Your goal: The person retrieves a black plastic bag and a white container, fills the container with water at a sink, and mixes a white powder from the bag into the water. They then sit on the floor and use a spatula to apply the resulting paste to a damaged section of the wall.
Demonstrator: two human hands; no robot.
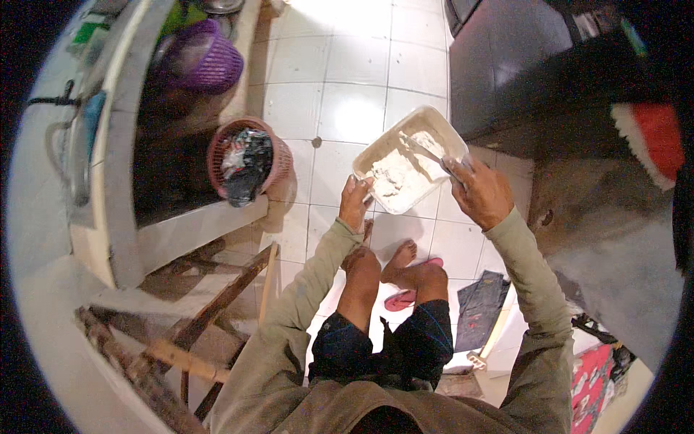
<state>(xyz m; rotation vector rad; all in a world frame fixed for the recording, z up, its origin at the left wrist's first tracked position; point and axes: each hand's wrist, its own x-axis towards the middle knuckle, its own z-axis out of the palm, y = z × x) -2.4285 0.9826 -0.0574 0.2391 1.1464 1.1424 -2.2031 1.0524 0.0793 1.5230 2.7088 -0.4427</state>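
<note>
A rectangular cream plastic tub point(383, 142) is held out above the floor, in front of my knees. Clumpy white paste or powder point(396, 173) covers part of its bottom. My left hand point(354, 203) grips the tub's near left corner, thumb at the rim. In my right hand point(483, 192), by the tub's right side, is a flat-ended tool like a spatula or scraper point(429, 153). Its handle is mostly hidden by my fingers. The tool's far end lies in the tub, with a lump of the white stuff on or against it.
A pink waste basket point(284, 168) lined with a black bag stands at the left, below a shelf with a purple basket point(220, 64). Nearer is a wooden frame point(206, 304). Dark furniture point(506, 69) borders the right. Pink flip-flops point(400, 300) and a dark cloth point(480, 311) lie on white tiles.
</note>
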